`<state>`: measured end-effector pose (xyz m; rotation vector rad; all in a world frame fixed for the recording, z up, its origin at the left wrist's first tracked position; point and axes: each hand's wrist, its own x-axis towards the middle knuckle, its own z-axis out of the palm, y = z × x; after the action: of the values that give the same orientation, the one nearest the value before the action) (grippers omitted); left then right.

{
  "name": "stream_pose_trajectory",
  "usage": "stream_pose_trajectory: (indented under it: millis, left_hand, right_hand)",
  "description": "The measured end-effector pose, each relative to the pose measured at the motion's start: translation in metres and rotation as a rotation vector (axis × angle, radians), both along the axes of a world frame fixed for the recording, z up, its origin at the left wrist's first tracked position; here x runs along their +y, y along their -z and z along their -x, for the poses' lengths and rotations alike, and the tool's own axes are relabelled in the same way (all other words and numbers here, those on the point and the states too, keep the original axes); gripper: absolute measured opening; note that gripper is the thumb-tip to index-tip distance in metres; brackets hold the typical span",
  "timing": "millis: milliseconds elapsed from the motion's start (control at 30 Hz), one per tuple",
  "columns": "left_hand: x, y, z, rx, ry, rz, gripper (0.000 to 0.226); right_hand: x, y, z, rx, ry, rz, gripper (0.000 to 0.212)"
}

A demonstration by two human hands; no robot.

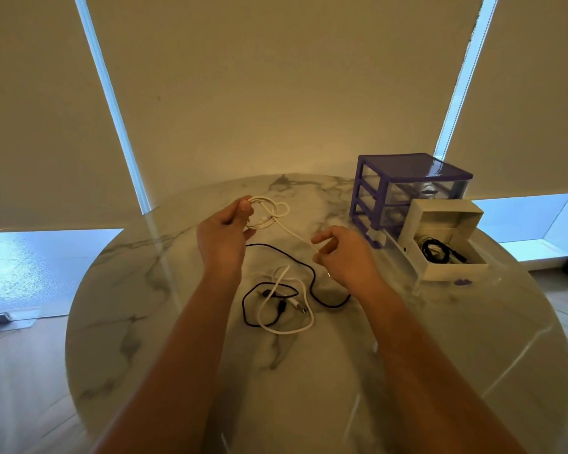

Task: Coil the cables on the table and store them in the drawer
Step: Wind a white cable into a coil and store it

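Head view: hands (222, 235) coil white cable (269, 213) mid-table (177, 371).

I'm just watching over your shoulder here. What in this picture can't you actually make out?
- Left hand: its palm side faces away, so how its fingers hold the white coil is hidden.
- Plugs of the loose cables on the table: too small to identify.
- Pulled-out drawer: a black cable shows; anything beneath it is hidden.
- Organizer: upper drawers' contents blurred by glare.
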<state>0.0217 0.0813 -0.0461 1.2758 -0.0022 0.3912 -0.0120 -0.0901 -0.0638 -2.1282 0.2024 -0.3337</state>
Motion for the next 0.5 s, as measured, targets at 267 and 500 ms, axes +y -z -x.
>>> stream_pose_trajectory:
  millis: [267,500]
  left_hand:
    - [0.006,-0.003,-0.002,-0.036,-0.092,0.015,0.022]
    - [-0.001,0.000,-0.002,0.024,0.026,0.058,0.017]
  right_hand:
    - [-0.012,0.005,-0.003,0.004,0.120,0.158,0.028]
    - [-0.008,0.005,0.001,0.054,0.131,0.327,0.031]
